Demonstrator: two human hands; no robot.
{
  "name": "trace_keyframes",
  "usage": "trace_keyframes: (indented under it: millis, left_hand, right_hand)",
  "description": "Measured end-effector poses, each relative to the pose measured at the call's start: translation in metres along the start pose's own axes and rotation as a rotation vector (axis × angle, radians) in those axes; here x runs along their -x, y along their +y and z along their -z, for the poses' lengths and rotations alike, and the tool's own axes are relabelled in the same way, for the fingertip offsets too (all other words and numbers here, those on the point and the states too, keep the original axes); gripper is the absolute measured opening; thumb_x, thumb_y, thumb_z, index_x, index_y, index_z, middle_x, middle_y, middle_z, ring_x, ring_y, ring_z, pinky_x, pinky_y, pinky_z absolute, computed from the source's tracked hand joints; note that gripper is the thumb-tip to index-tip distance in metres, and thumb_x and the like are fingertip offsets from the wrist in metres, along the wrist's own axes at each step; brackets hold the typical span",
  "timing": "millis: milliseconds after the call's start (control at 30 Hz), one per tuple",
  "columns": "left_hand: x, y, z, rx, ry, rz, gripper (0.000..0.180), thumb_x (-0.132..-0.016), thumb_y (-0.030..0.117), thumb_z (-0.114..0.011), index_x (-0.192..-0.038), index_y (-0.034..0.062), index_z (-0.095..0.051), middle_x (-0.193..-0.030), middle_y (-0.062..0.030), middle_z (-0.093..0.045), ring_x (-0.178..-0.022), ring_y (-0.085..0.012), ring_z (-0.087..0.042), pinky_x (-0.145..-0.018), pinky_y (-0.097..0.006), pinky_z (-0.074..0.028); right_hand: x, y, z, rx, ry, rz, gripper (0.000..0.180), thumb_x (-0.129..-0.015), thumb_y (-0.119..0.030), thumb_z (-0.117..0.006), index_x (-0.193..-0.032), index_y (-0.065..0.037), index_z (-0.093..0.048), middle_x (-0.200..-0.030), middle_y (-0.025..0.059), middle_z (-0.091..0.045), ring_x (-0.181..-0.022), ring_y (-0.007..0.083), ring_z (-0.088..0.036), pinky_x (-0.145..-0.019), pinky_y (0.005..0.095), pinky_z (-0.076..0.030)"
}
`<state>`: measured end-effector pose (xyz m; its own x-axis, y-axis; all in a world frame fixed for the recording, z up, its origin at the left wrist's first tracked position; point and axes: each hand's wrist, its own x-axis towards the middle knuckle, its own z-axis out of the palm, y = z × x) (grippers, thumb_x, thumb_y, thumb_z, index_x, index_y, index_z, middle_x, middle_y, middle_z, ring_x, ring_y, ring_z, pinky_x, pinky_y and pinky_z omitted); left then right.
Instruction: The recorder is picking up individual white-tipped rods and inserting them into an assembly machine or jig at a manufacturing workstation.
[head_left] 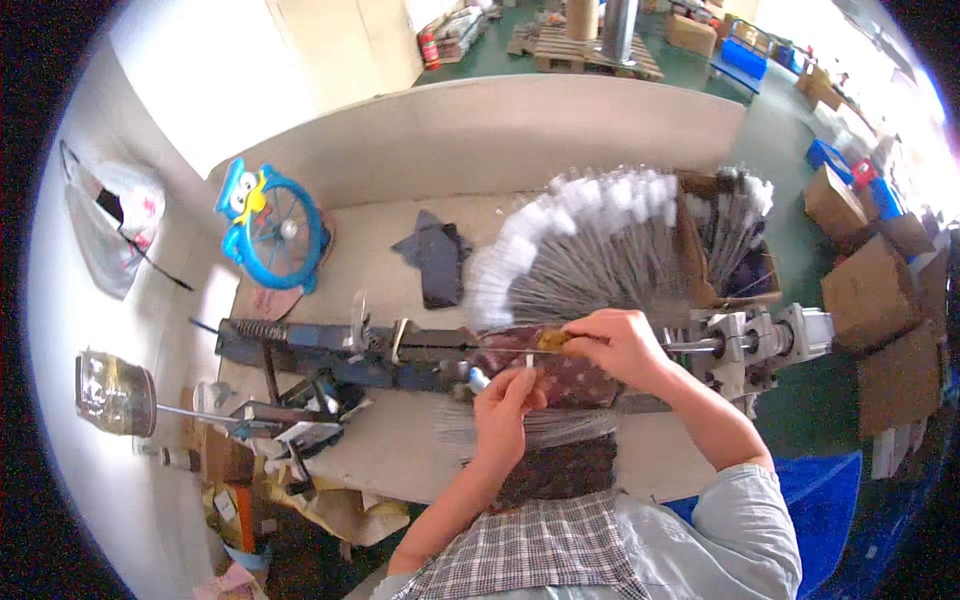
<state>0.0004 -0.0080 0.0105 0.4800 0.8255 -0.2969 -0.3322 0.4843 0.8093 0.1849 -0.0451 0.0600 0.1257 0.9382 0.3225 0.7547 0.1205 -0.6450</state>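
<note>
My left hand (503,408) pinches a small white piece (530,360) between thumb and fingertips. My right hand (622,348) is closed at the fingertips on a thin rod (535,351) that runs leftward toward the bench fixture. Beside its fingers is a small yellowish thing (552,340) that I cannot make out. A dark red patterned cloth (590,385) lies beneath both hands. Just beyond them fans a large bundle of thin grey rods (600,262) with white tips. More thin pale strands (570,425) lie nearer to me, by my lap.
A long dark fixture (300,350) with a spring stretches left; a metal clamp unit (735,345) stands right. Behind are a dark phone-like slab (440,270), a blue ring-shaped fan (275,235) and a carton of rods (735,250). A jar (115,395) juts in at far left.
</note>
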Motion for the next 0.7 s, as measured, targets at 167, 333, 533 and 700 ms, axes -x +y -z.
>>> trace_keyframes:
  millis: [167, 333, 533, 700]
  left_hand:
    - [-0.021, -0.019, -0.014, -0.128, -0.043, -0.046, 0.017, -0.089, 0.019, -0.058, -0.093, 0.0033, -0.062, -0.079, -0.0034, -0.063, -0.062, -0.0059, -0.052, -0.057, -0.02, -0.041]
    - [-0.021, -0.027, -0.017, -0.117, -0.065, -0.068, 0.017, -0.088, 0.017, -0.059, -0.095, 0.0021, -0.062, -0.079, -0.0038, -0.063, -0.061, -0.0062, -0.052, -0.056, -0.02, -0.041]
    - [-0.018, -0.016, -0.016, -0.087, 0.134, -0.098, 0.014, -0.088, 0.014, -0.058, -0.094, 0.0019, -0.061, -0.078, -0.0033, -0.061, -0.06, -0.0069, -0.05, -0.054, -0.021, -0.04]
    - [-0.009, 0.004, -0.012, 0.046, 0.26, -0.062, 0.015, -0.088, 0.018, -0.058, -0.089, 0.0038, -0.06, -0.075, -0.004, -0.061, -0.056, -0.0079, -0.051, -0.051, -0.021, -0.04]
  right_hand:
    - [0.011, 0.009, 0.015, -0.042, -0.018, -0.028, 0.02, -0.074, -0.018, -0.067, -0.089, -0.006, -0.068, -0.078, 0.0117, -0.064, -0.073, 0.0284, -0.062, -0.066, 0.0346, -0.049]
    - [0.019, 0.015, 0.021, -0.26, -0.024, -0.108, 0.018, -0.071, -0.017, -0.069, -0.085, -0.007, -0.068, -0.074, 0.01, -0.063, -0.07, 0.0268, -0.06, -0.066, 0.035, -0.049]
    - [0.02, 0.018, 0.025, -0.067, -0.053, 0.209, 0.017, -0.069, -0.016, -0.069, -0.084, -0.009, -0.067, -0.071, 0.0054, -0.06, -0.07, 0.0238, -0.058, -0.064, 0.0357, -0.047]
    - [-0.014, -0.008, -0.01, 0.291, 0.115, 0.294, 0.013, -0.072, -0.02, -0.065, -0.082, -0.011, -0.066, -0.074, 0.0035, -0.06, -0.071, 0.0215, -0.058, -0.066, 0.036, -0.047]
